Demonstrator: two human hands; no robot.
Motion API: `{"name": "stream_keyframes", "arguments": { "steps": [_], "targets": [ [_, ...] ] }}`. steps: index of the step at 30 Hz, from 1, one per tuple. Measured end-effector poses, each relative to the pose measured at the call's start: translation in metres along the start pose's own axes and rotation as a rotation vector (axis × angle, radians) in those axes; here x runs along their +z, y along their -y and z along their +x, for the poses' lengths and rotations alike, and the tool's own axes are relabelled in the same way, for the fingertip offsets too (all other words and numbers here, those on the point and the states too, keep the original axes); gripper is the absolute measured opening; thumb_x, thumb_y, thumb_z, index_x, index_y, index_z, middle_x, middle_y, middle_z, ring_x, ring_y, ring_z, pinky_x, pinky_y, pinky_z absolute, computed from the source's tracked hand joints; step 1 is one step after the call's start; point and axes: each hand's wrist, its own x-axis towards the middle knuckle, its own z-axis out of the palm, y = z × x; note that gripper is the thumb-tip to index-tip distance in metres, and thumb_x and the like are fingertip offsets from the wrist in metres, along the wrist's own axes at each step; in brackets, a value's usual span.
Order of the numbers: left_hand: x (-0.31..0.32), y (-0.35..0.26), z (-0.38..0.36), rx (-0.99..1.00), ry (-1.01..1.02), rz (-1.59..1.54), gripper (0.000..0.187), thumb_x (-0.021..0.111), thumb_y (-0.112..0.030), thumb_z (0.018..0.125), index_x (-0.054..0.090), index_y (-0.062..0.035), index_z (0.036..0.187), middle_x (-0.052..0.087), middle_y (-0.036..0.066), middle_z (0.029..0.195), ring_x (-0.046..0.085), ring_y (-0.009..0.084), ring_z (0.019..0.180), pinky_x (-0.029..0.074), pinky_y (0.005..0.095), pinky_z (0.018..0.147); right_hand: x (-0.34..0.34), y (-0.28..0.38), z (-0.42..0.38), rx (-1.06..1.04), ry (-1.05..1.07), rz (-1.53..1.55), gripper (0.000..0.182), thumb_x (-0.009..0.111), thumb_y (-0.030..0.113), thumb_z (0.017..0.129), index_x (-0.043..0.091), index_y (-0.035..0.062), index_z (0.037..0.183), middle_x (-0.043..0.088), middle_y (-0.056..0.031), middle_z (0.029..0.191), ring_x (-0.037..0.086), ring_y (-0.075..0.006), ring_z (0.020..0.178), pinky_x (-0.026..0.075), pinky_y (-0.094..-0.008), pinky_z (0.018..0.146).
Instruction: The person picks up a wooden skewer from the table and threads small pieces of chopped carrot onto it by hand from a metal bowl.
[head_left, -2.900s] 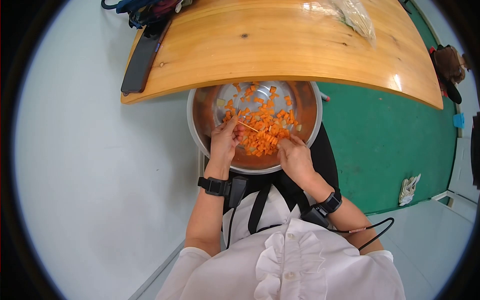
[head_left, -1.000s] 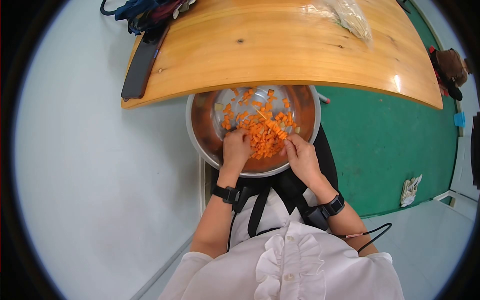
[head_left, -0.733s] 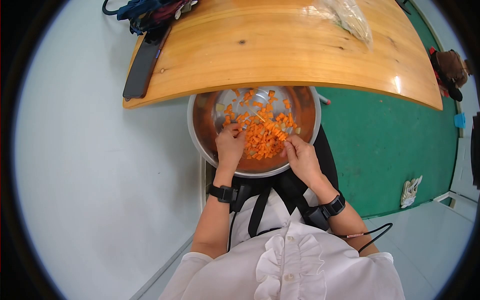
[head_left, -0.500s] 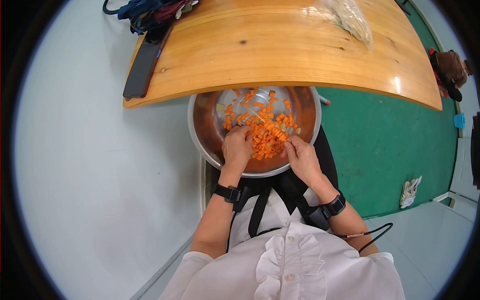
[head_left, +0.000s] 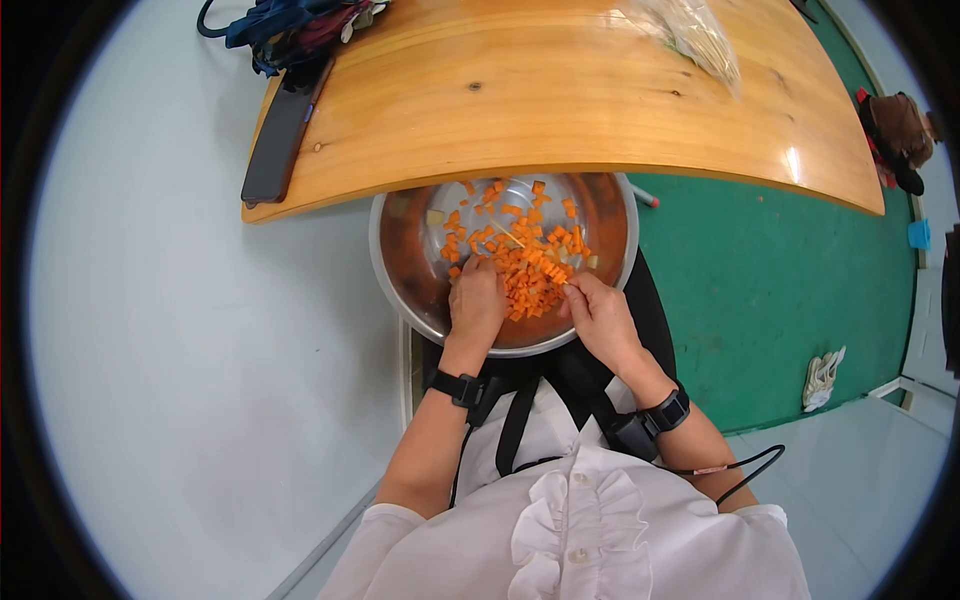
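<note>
A wide metal bowl rests on my lap, holding many loose diced carrot pieces and a few pale cubes. My right hand, at the bowl's right side, pinches the near end of a thin wooden skewer. Carrot cubes are threaded in a row along it, and its bare tip points up and left. My left hand is inside the bowl at the left of the carrot pile, fingers curled down. Its fingertips are partly hidden, so what they hold cannot be made out.
A wooden table overhangs the bowl's far rim. On it lie a dark phone, a dark cloth bundle and a plastic bag of sticks. A white wall stands at left. Shoes sit on the green floor.
My left hand has shifted slightly lower, its fingers curled further into the carrot pieces. The right hand still holds the skewer in nearly the same place. The whole view has moved a little.
</note>
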Motion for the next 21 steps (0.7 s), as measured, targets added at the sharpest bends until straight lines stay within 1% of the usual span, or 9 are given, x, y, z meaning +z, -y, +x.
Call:
{"name": "stream_keyframes", "arguments": {
  "steps": [1,4,5,7,8,11,14,20,21],
  "targets": [
    [-0.002,0.003,0.0,-0.013,-0.02,-0.021,0.013,0.059,-0.006,0.076,0.062,0.001,0.088,0.059,0.016,0.082,0.061,0.0283,0.074,0.049,0.0369,0.065,0.0,-0.001,0.0,-0.006,0.002,-0.005,0.01,0.049,0.005,0.086,0.053,-0.0026,0.081,0.058,-0.0136,0.059,0.061,-0.028,0.058,0.047,-0.0345,0.054],
    [-0.014,0.004,0.004,-0.398,-0.006,-0.611,0.013,0.058,-0.006,0.081,0.061,0.0018,0.092,0.061,0.012,0.077,0.061,0.0191,0.067,0.049,0.0289,0.057,0.0,-0.002,0.001,-0.004,0.028,-0.029,0.011,0.049,0.006,0.086,0.053,-0.0022,0.081,0.059,-0.0121,0.06,0.061,-0.0263,0.058,0.047,-0.0328,0.054],
    [-0.016,0.008,0.007,-0.467,-0.017,-0.794,0.014,0.057,-0.007,0.083,0.06,0.0021,0.093,0.061,0.01,0.078,0.061,0.0161,0.068,0.048,0.0267,0.058,-0.001,-0.002,0.0,-0.001,0.039,-0.04,0.011,0.049,0.007,0.087,0.053,-0.002,0.081,0.059,-0.0114,0.061,0.061,-0.0255,0.058,0.046,-0.0318,0.054],
    [-0.018,0.017,0.013,-0.601,-0.044,-1.163,0.015,0.055,-0.008,0.087,0.059,0.0028,0.097,0.061,0.007,0.08,0.059,0.0101,0.07,0.048,0.0223,0.059,0.001,-0.007,-0.001,-0.036,0.083,-0.123,0.012,0.05,0.007,0.085,0.051,-0.002,0.078,0.057,-0.0167,0.06,0.06,-0.0326,0.06,0.046,-0.0383,0.054],
    [-0.018,0.021,0.015,-0.585,-0.04,-1.209,0.017,0.053,-0.004,0.087,0.058,0.0017,0.102,0.062,0.007,0.084,0.06,0.0129,0.071,0.049,0.0227,0.061,0.002,-0.008,-0.001,-0.054,0.105,-0.165,0.013,0.05,0.008,0.085,0.05,-0.002,0.077,0.056,-0.0193,0.06,0.059,-0.0361,0.061,0.046,-0.0415,0.055],
    [-0.02,0.017,0.014,-0.564,-0.122,-1.272,0.017,0.052,0.0,0.086,0.058,0.0052,0.102,0.062,0.009,0.085,0.06,0.0123,0.07,0.05,0.022,0.061,0.002,-0.006,-0.001,-0.082,0.106,-0.202,0.013,0.052,0.009,0.084,0.05,-0.0012,0.076,0.056,-0.0213,0.063,0.057,-0.0389,0.063,0.045,-0.0441,0.056],
    [-0.017,0.014,0.012,-0.567,-0.134,-1.212,0.018,0.052,0.002,0.085,0.057,0.0056,0.102,0.061,0.01,0.088,0.06,0.0128,0.07,0.051,0.0225,0.062,0.004,-0.01,-0.001,-0.133,0.095,-0.241,0.01,0.051,0.005,0.084,0.053,-0.0016,0.077,0.056,-0.0144,0.058,0.059,-0.0305,0.057,0.045,-0.0358,0.052],
    [-0.016,0.012,0.012,-0.514,-0.147,-1.119,0.017,0.052,0.003,0.085,0.057,0.0064,0.101,0.062,0.01,0.085,0.061,0.0124,0.069,0.051,0.0216,0.061,0.004,-0.01,-0.001,-0.144,0.1,-0.255,0.009,0.052,0.005,0.083,0.053,-0.0017,0.077,0.056,-0.0147,0.058,0.059,-0.0311,0.056,0.045,-0.0365,0.051],
    [-0.016,0.012,0.012,-0.508,-0.155,-1.116,0.017,0.052,0.003,0.085,0.057,0.0065,0.1,0.062,0.01,0.085,0.061,0.0122,0.068,0.051,0.0215,0.06,0.004,-0.009,-0.001,-0.14,0.105,-0.253,0.01,0.052,0.006,0.083,0.052,-0.0014,0.076,0.056,-0.0166,0.06,0.058,-0.0333,0.057,0.045,-0.0389,0.052]
  ]
}}
